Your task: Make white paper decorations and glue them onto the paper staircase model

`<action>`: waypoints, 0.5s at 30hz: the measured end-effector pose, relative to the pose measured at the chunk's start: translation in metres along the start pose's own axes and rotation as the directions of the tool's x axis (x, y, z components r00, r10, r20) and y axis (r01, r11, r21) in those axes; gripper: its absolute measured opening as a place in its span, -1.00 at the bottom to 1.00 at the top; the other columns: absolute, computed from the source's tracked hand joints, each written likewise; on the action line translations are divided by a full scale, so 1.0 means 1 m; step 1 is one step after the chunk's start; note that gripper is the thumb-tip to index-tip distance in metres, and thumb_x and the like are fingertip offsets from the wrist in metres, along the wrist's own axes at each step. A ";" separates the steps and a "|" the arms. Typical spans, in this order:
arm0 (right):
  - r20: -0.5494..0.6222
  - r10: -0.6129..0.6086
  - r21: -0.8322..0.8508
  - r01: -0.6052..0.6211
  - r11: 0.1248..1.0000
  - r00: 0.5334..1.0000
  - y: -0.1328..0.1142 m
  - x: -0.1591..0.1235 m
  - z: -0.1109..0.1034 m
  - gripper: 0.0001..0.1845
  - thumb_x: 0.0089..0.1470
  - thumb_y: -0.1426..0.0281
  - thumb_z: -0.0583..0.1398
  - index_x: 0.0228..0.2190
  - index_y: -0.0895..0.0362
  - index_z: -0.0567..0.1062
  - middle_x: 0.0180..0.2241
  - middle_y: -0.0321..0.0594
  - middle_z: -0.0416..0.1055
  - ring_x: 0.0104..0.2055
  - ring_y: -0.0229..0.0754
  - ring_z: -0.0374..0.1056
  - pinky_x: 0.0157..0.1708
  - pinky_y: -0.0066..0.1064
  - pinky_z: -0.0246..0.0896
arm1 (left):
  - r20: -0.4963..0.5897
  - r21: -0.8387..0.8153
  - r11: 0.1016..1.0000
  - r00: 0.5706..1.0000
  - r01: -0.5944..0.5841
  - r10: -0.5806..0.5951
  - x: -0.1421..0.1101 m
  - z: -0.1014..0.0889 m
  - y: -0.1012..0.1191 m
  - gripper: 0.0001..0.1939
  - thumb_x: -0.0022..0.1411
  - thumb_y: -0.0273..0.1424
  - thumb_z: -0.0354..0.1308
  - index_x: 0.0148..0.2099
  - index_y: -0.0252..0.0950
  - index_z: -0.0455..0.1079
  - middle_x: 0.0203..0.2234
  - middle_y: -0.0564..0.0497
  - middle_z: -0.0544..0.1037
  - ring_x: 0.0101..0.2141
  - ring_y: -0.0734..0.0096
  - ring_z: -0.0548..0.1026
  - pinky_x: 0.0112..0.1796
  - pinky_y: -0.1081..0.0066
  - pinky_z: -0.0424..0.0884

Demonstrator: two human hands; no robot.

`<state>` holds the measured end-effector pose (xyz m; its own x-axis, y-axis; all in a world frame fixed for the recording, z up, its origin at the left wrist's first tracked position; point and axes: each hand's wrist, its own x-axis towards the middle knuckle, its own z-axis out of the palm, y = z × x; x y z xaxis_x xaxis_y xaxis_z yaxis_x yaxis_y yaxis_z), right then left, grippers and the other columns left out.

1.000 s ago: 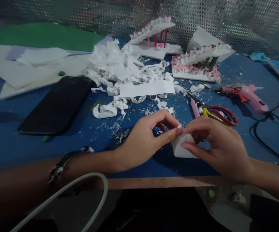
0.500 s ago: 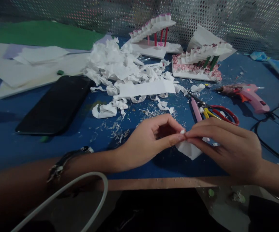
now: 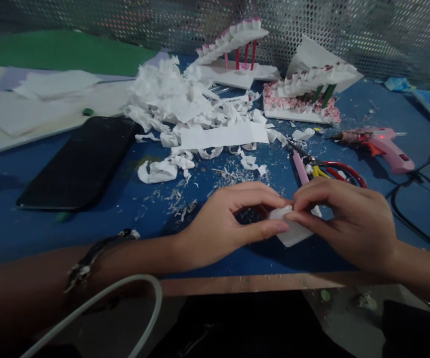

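Left hand [image 3: 218, 223]: thumb now lower on paper [image 3: 292, 236], fingers wider; cannot tell if gripping. Right hand [image 3: 352, 223] pinches paper's top. Probably light, soft, crease-prone; hold edges.

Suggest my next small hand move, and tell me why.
Perhaps tighten the pinch of your right hand on the white piece: it's held near the top, your left hand lies along its left side, and the lower corner juts out unheld.

Paper scraps [image 3: 170, 99] behind left hand [image 3: 233, 219]
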<state>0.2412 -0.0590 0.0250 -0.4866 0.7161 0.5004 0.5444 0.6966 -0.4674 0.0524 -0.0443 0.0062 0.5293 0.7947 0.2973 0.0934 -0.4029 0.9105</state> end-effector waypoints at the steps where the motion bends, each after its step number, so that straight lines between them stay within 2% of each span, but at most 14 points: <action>1: -0.002 0.010 0.005 -0.010 1.000 1.000 0.000 0.000 0.000 -0.91 -0.01 0.45 0.21 -0.49 0.17 0.38 -0.53 -0.33 0.41 -0.49 -0.43 0.33 -0.50 -0.64 0.20 | 0.004 0.000 1.000 1.000 0.004 -0.004 0.000 0.000 0.000 -0.88 0.08 -0.44 0.20 -0.27 -0.30 0.48 -0.35 0.02 0.54 -0.30 0.52 0.47 -0.28 0.60 0.39; 9: 0.005 0.065 0.059 -0.066 0.996 0.998 -0.003 0.003 -0.003 -0.95 0.00 0.50 0.19 -0.46 0.13 0.42 -0.49 -0.34 0.46 -0.49 -0.42 0.35 -0.49 -0.63 0.24 | -0.020 -0.062 0.994 0.996 0.086 -0.087 0.000 -0.002 0.002 -0.86 0.12 -0.45 0.16 -0.23 -0.24 0.48 -0.34 0.06 0.53 -0.32 0.56 0.46 -0.30 0.62 0.38; 13: 0.050 0.161 0.187 -0.167 0.968 0.986 -0.005 0.003 -0.003 -0.97 -0.02 0.46 0.21 -0.48 0.14 0.44 -0.51 -0.35 0.45 -0.53 -0.43 0.33 -0.53 -0.65 0.24 | 0.033 -0.179 0.970 0.986 0.164 -0.161 0.000 -0.003 0.004 -0.67 0.09 -0.42 0.20 -0.04 -0.25 0.37 -0.45 0.05 0.52 -0.42 0.55 0.47 -0.38 0.60 0.40; 15: 0.101 0.198 0.278 -0.219 0.935 0.975 -0.005 0.002 -0.003 -0.97 -0.02 0.44 0.21 -0.47 0.14 0.44 -0.51 -0.34 0.44 -0.52 -0.42 0.34 -0.55 -0.66 0.24 | 0.059 -0.223 0.959 0.984 0.177 -0.168 0.000 -0.004 0.004 -0.71 0.07 -0.41 0.22 -0.11 -0.28 0.39 -0.48 0.05 0.51 -0.44 0.55 0.46 -0.41 0.60 0.40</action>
<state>0.2395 -0.0610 0.0304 -0.4353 0.8408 0.3219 0.4257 0.5073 -0.7492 0.0499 -0.0440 0.0114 0.5546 0.8231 0.1223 -0.0044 -0.1441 0.9896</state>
